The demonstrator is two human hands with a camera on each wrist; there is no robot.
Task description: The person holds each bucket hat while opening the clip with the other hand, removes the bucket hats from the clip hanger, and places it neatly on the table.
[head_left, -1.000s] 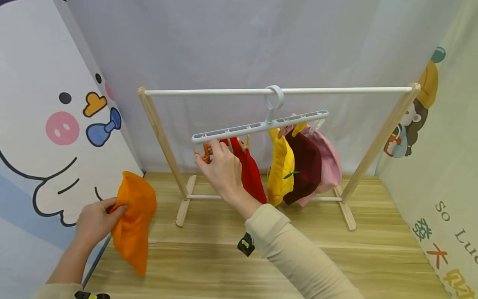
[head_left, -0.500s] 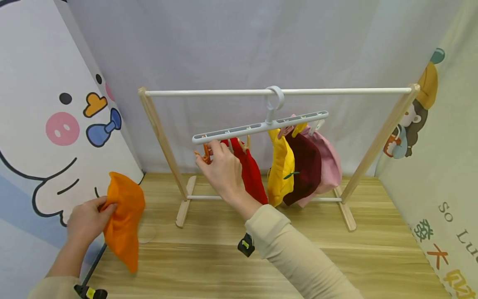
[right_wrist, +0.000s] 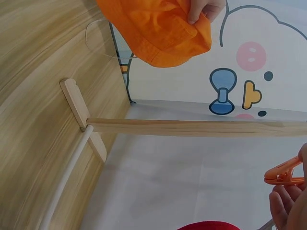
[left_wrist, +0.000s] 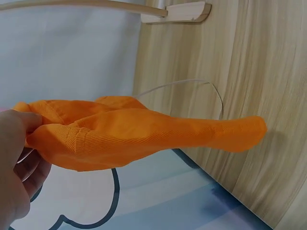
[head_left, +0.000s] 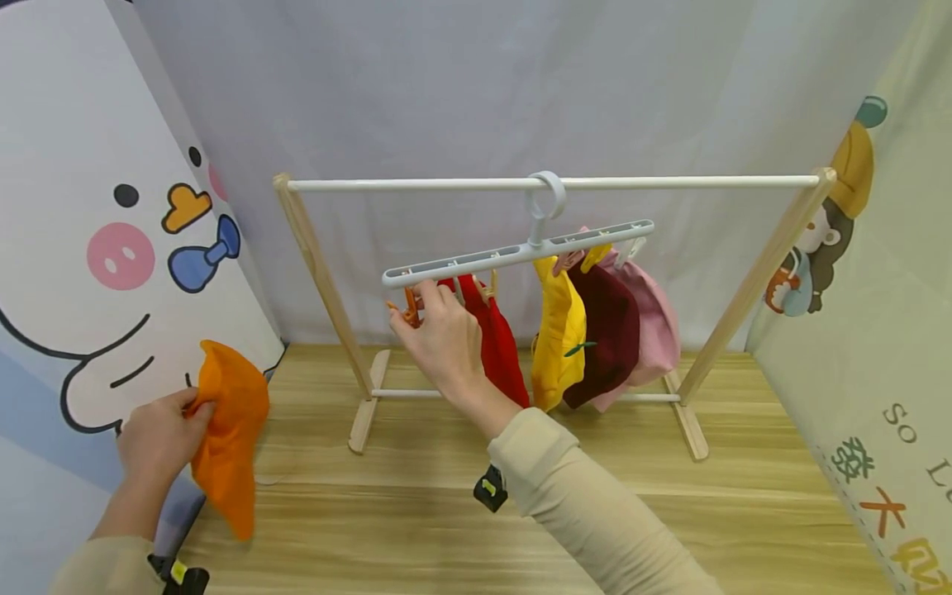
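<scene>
My left hand (head_left: 159, 434) pinches the edge of an orange cloth hat (head_left: 226, 438), which droops from the fingers to the left of the rack. A thin pale cord (left_wrist: 192, 80) trails from this hat in the left wrist view. At the left end of a grey hanger (head_left: 461, 263), my right hand (head_left: 446, 335) holds an orange clip (head_left: 409, 307); the right wrist view shows the clip's jaws together with no cloth between them. Clipped along the hanger are a red cloth piece (head_left: 502, 351), a yellow one (head_left: 559, 347) with a green leaf, a maroon one (head_left: 606, 335) and a pink one (head_left: 654, 330).
The hanger hooks over the white top bar (head_left: 416, 183) of a wooden-legged rack (head_left: 320, 281) standing on a wood-grain table (head_left: 416, 512). A panel with a cartoon (head_left: 122, 256) borders the left side, and a printed panel (head_left: 840, 372) the right. Grey cloth covers the back.
The left hand has drifted leftward with the orange hat, away from the rack. My right hand stays at the orange clip, and the hanger looks still.
</scene>
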